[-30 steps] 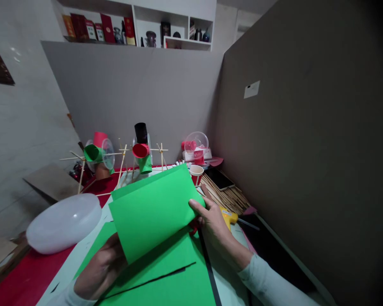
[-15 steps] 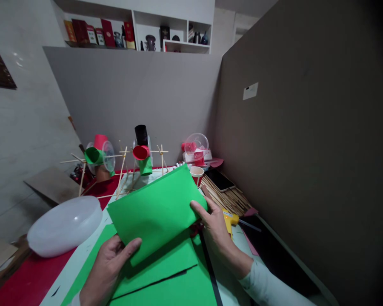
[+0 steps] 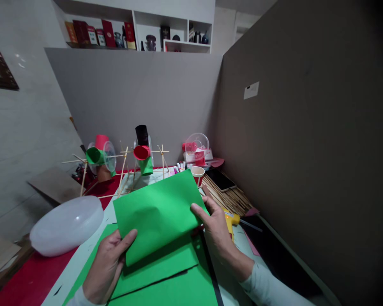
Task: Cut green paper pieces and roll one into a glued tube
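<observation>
Head view shows us holding a green paper sheet (image 3: 156, 212) lifted above the table (image 3: 83, 255), tilted toward us. Our left hand (image 3: 107, 265) has its grip pinched on the sheet's lower left corner, thumb on top. Our right hand (image 3: 215, 231) has its grip closed on the right edge, fingers (image 3: 199, 211) lying on the face. More green sheets (image 3: 169, 276) lie flat beneath. A yellow glue gun (image 3: 231, 221) sits just beside our right hand, and a white bowl (image 3: 67, 225) rests to the left.
</observation>
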Demonstrator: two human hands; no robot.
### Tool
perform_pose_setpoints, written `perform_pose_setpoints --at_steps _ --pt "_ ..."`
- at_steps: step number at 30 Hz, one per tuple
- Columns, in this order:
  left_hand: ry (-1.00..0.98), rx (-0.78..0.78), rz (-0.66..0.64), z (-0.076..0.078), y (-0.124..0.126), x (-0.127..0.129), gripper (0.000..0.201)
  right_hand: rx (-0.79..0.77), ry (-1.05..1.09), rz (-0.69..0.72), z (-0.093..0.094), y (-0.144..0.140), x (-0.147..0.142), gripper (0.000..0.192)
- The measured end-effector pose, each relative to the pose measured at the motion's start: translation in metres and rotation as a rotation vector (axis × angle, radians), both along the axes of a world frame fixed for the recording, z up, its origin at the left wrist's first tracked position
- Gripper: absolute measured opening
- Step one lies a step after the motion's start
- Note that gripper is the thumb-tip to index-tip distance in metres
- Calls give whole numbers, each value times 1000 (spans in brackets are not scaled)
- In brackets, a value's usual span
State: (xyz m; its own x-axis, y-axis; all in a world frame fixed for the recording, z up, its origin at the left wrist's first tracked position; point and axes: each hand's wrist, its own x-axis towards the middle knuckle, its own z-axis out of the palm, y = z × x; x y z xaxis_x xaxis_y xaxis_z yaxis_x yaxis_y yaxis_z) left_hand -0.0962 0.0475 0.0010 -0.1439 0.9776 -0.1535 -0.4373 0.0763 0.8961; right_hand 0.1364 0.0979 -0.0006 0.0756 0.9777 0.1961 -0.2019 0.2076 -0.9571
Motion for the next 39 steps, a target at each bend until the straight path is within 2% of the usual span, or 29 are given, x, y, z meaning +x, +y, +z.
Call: perform_pose_setpoints --at_steps 7,13,17,19,22,25,29,34,39 --pt "-11 -12 25 2 -1 -10 41 53 26 -13 3 -7 -3 23" --pt "39 69 120 11 -5 -7 68 65 91 44 -1 -11 -8 32" --pt "63 80 117 11 0 -12 57 31 114 207 8 -12 -4 50" --pt "67 54 106 11 2 -16 50 38 39 250 14 -13 0 45" --pt "79 25 103 13 2 -17 50 60 -83 230 22 -14 5 33" --pt "80 15 87 14 -1 -14 50 17 -85 207 23 -16 6 30" --pt "34 -23 38 17 -4 -12 40 8 -87 165 21 -21 4 25" --pt "28 -28 33 19 -2 -20 40 67 -234 57 21 -28 2 26" --pt "135 52 74 21 -3 -23 36 57 -292 5 20 -28 3 30"
